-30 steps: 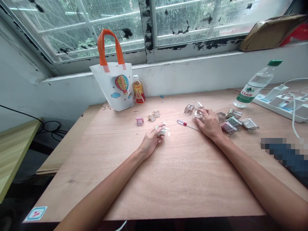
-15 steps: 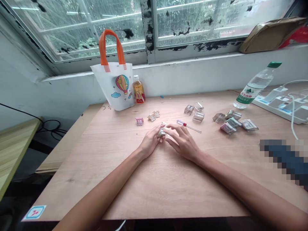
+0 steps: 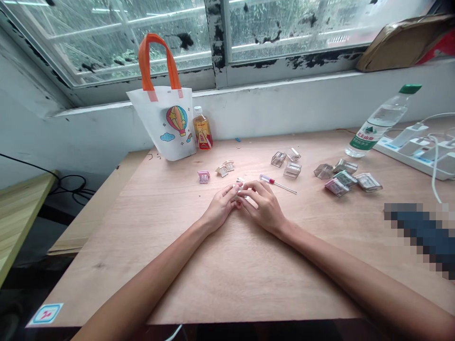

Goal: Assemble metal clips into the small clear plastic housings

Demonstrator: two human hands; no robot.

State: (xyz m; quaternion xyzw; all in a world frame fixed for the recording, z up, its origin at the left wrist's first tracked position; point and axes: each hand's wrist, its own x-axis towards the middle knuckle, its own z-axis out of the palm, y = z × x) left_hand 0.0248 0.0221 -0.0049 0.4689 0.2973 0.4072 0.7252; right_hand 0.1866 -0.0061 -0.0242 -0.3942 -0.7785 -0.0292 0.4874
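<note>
Small clear pc (image 3: 242,196) is sitting between both hands, approx. mid tabletop (image 3: 199,279); fingers are covering most of it, so its shape & far side are staying unclear. L hand (image 3: 218,208) is grasping it w/ thumb & fingers. R hand (image 3: 265,207) is bringing bent fingertips up against it from the other side; can't tell if that grip is clenching or just touching. Both forearms are running off the bottom/R edge; a pixelated patch (image 3: 423,234) is hiding something at far R. Which way the pc is pointing, & its long axis: can't tell, too small & covered. Screwdriver (image 3: 271,181) is lying just beyond R hand, handle toward back L, tip pointing R & slightly toward the person. Clear cases are lying in 2 groups farther R; pink pc (image 3: 204,177) is sitting L, near 2 peach pcs. Water btl (image 3: 371,125) is showing a white/green label w/ Chinese chars., too small to read surely. Amber drink btl (image 3: 202,130) is carrying a red/yellow label, text illegible. Corner sticker (image 3: 45,314) is bearing a pink mark, unreadable.
</note>
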